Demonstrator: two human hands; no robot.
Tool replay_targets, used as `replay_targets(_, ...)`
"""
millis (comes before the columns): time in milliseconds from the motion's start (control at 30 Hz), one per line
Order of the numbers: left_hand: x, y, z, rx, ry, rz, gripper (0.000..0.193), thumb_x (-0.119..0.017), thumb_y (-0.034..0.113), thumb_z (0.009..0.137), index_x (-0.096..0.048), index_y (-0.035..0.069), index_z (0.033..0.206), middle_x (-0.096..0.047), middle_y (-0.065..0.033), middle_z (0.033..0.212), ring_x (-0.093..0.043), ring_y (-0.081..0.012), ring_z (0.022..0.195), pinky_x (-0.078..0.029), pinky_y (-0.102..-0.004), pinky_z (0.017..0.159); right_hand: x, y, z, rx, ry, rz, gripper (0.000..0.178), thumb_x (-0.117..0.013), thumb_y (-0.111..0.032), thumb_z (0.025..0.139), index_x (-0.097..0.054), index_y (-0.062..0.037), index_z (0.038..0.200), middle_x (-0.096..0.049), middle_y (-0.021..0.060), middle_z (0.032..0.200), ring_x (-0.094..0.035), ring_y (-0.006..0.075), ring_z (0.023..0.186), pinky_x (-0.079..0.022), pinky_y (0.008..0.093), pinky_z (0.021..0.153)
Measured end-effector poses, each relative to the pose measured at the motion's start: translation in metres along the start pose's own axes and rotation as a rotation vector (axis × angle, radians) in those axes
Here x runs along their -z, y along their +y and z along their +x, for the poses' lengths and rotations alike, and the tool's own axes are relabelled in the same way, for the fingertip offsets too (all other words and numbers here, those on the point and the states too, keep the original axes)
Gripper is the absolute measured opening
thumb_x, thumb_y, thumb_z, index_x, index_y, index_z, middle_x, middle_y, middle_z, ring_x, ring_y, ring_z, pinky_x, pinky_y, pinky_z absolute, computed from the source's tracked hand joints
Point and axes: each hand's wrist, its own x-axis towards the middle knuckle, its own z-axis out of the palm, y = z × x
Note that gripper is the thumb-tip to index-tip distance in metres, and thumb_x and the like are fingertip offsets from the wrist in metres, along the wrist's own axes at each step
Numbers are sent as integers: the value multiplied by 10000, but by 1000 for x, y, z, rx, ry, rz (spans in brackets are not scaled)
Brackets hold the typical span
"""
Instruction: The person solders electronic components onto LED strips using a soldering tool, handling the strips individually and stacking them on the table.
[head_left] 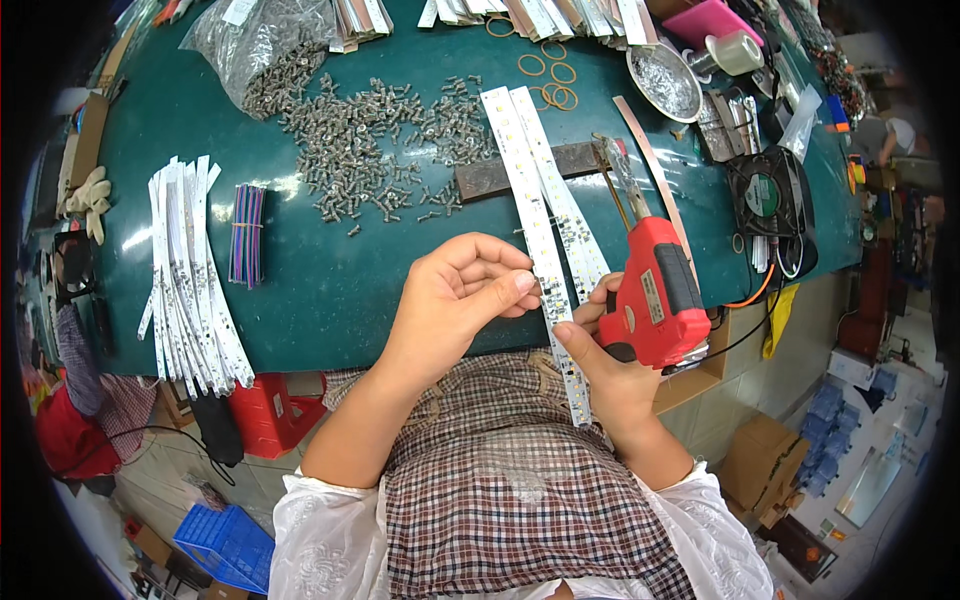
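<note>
"So, where is the light strip (535,215) at the moment?"

"Slanting up in front of the person: its upper part passes over the dark metal bar (482,181), and its lower end hangs over the checked apron (500,505). A second strip (563,205) lies just to its right."

"And the fingers?"

"The right hand (610,375) grips the strip's lower half, thumb on its face. The left hand (450,295) is curled, thumb and forefinger together at the strip's left edge; whether they pinch something small, I can't tell."

"What about the red gun-shaped tool (652,290)?"

"I'd take it for a soldering gun. It sits against the right hand, tip pointing away over the bar's right end. How firmly that hand holds it isn't clear."

"How would you do this step well?"

"If it's soldering, I'd steady the strip on the bar first, so the joint can't wander. Then I'd line up the left fingertips before bringing any heat near, keep them off the tip, and touch only briefly. Too much force could bend so thin a strip."

"And the cord (733,347)?"

"Keep it slack, so nothing tugs the tool."
</note>
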Motion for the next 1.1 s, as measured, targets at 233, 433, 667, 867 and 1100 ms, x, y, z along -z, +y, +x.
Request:
replay_targets(233, -3, -4, 0, -26, 37, -15, 174, -668, 86, 913, -638, -27, 1041, -706, -129, 925, -688, -160, 797, -574, -278, 705, 0, -3, 0, -2, -30, -43, 548, -771, 84, 750, -454, -29, 1183, -514, 36, 989, -573, 83, 791, -485, 221, 675)
replay_targets(433, -4, -5, -1, -45, 55, 18, 169, -676, 74, 908, -677, -41, 1032, -708, -126, 893, -683, -153, 767, -579, -281, 682, 0, -1, 1, -20, -42, -57, 550, -778, 76, 749, -456, -28, 1182, -522, 39, 979, -573, 81, 754, -485, 219, 666)
replay_targets(667, -15, -5, -6, -105, 163, 164, 143, -694, 81, 898, -685, -38, 977, -712, -114, 893, -681, -129, 762, -572, -258, 682, 1, 2, -2, 11, -91, -128, 534, -744, 89, 780, -412, -42, 1178, -528, 29, 928, -561, 72, 751, -471, 209, 670)
replay_targets(867, -11, -6, -3, -92, 170, 168, 154, -693, 93, 901, -681, -30, 993, -716, -102, 899, -687, -127, 766, -570, -251, 681, 0, 5, -2, 77, -97, -183, 523, -737, 68, 803, -406, -28, 1196, -565, 18, 871, -571, 66, 747, -470, 216, 679)
replay_targets(1100, -7, -9, 1, -50, 74, -2, 176, -684, 76, 902, -654, -37, 1034, -702, -99, 918, -677, -125, 780, -570, -251, 690, -3, 2, 0, -14, -18, -101, 531, -748, 97, 771, -423, -37, 1169, -541, 30, 911, -566, 68, 759, -471, 208, 673)
